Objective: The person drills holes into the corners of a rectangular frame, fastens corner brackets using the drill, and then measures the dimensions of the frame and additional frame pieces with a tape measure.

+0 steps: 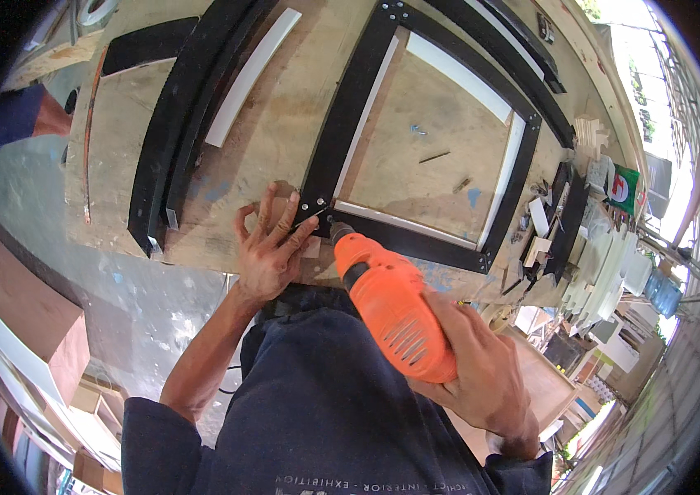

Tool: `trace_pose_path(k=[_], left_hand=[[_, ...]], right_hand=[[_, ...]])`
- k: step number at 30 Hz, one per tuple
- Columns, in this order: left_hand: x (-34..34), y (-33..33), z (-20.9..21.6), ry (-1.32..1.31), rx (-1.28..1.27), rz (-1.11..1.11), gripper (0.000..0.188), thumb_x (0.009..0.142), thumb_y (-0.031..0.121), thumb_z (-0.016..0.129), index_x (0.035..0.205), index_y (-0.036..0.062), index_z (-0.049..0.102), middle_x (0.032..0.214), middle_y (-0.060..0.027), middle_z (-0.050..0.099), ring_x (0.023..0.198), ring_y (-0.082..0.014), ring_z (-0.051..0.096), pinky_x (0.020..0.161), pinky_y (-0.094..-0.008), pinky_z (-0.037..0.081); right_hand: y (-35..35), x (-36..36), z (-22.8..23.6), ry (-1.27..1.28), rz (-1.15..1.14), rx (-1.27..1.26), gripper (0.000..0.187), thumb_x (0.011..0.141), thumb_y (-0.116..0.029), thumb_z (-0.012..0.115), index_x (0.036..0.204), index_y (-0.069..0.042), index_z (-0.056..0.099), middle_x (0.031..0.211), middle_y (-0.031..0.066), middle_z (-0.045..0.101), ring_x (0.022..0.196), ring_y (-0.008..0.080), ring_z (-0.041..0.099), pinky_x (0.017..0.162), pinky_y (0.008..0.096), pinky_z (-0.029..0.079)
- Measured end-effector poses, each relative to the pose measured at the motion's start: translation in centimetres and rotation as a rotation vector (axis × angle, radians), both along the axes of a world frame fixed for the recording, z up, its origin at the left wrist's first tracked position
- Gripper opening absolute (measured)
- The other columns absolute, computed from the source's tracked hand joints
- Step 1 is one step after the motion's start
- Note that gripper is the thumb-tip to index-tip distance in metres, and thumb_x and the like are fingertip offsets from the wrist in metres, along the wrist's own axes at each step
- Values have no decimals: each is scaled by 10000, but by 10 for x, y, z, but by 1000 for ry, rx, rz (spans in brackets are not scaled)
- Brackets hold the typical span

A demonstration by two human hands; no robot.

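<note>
One left hand (pixel 267 254): fingers spread at black frame (pixel 424 242), mid-picture
Right hand (pixel 486 375): fingers around orange drill (pixel 391 305)
Drill work: likely fastening; next needs steady pressure

Daylight (pixel 626 49), probably from the upper right, glares white there; fisheye edges curve into black.

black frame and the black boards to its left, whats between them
In the head view, a white strip lies on the table, with the left hand nearer its edge.
</note>
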State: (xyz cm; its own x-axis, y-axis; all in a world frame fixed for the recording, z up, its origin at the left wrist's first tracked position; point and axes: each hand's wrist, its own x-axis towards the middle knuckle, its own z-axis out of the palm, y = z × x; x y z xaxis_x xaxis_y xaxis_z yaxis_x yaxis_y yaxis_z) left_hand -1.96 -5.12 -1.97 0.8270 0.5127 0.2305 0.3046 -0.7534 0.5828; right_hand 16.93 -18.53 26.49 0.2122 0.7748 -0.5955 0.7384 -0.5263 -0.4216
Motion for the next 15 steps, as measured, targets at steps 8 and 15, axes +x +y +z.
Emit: trace_pose_path(k=[8, 15], left_hand=[[3, -3, -4, -11, 63, 13, 354, 861, 257, 759, 1213, 220, 756, 1459, -104, 598, 1450, -368, 433, 1082, -562, 283], [0, -2, -5, -33, 69, 17, 372, 841, 234, 773, 1210, 193, 754, 1451, -117, 602, 1446, -379, 439, 1128, -547, 253]], right_hand=[[16, -12, 5, -133, 282, -13, 729, 832, -252, 764, 1469, -130, 433, 1019, 152, 619, 769, 321, 715, 580, 406, 596], [-20, -12, 3, -49, -79, 147, 857, 672, -215, 888, 1429, -51, 520, 1181, 215, 699, 969, 371, 726, 809, 404, 594]])
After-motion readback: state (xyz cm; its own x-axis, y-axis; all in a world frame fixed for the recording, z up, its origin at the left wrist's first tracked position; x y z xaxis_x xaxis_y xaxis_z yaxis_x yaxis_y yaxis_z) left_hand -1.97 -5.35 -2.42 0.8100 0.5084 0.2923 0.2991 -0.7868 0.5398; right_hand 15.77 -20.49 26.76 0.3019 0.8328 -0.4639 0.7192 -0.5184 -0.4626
